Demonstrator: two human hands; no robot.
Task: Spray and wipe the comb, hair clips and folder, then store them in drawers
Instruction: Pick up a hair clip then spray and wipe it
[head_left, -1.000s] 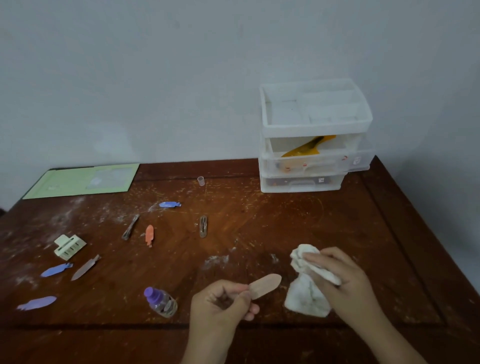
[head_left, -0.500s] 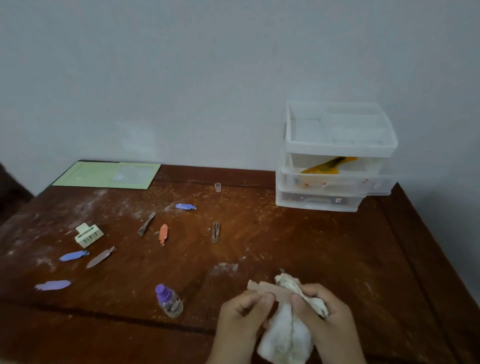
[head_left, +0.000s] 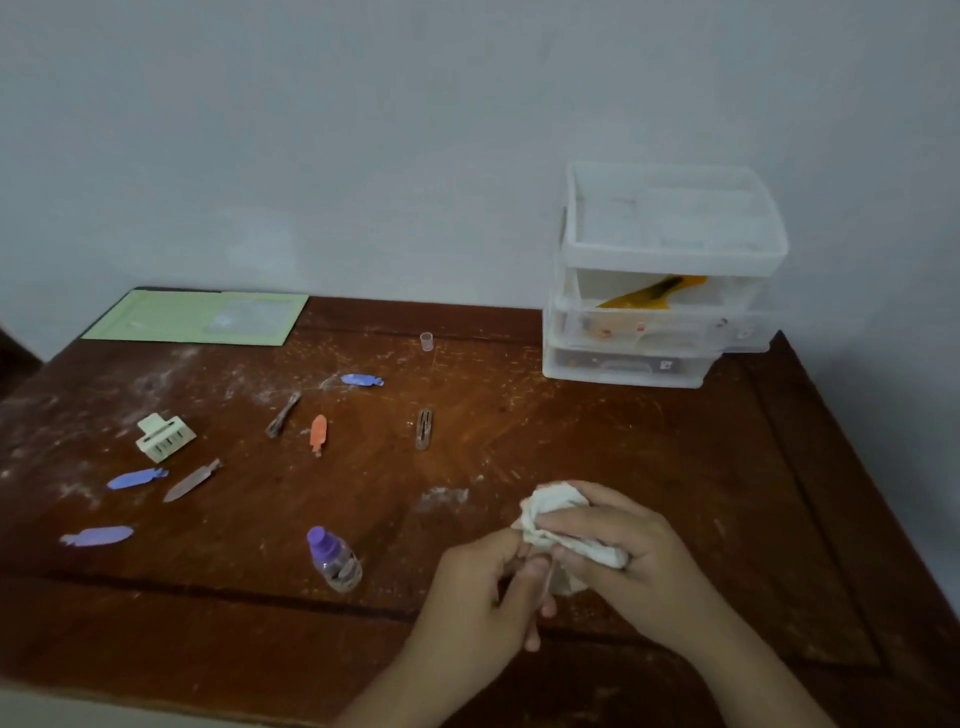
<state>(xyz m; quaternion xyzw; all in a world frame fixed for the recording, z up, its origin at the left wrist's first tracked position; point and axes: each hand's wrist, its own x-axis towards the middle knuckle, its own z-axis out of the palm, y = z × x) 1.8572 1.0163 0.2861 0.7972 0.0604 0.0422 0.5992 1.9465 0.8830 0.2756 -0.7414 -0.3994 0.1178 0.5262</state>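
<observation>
**Two hands at work on one clip, remaining items laid out on table**

Two hands meet at the near edge of the wooden table (head_left: 649, 467). Right hand (head_left: 623, 551): fingers curled round a crumpled white cloth (head_left: 558, 512), which it grips and holds wrapped over the object between the hands. Left hand (head_left: 488, 587): fingers curled, pinching one end of a small pale clip (head_left: 546, 574); only a sliver of it shows below the cloth, the rest hidden.

Just left of the hands: one small spray bottle (head_left: 335, 561), clear body, purple cap, tilted on the tabletop.

Loose clips on the table, none touching another:
- brown snap clip (head_left: 424, 428), nearest the centre
- orange clip (head_left: 318, 434)
- dark clip (head_left: 283, 414), lying aslant beside the orange one
- blue clip (head_left: 362, 380), farther back
- brown flat clip (head_left: 192, 480), left side
- blue flat clip (head_left: 136, 478), just beside the brown flat one
- purple clip (head_left: 97, 536), nearest the left edge
- cream claw clip (head_left: 164, 438), behind the two flat clips

Back of the table: one small clear cap (head_left: 426, 341), upright. Green folder (head_left: 200, 317), flat in the far left corner against the wall.

Far right corner: white plastic drawer unit (head_left: 665, 280), three tiers. The uppermost drawer stands pulled forward and holds an orange comb (head_left: 649, 293). The lower two tiers hold small items, too blurred to identify.

White dusty smears mark the tabletop at left and centre.
</observation>
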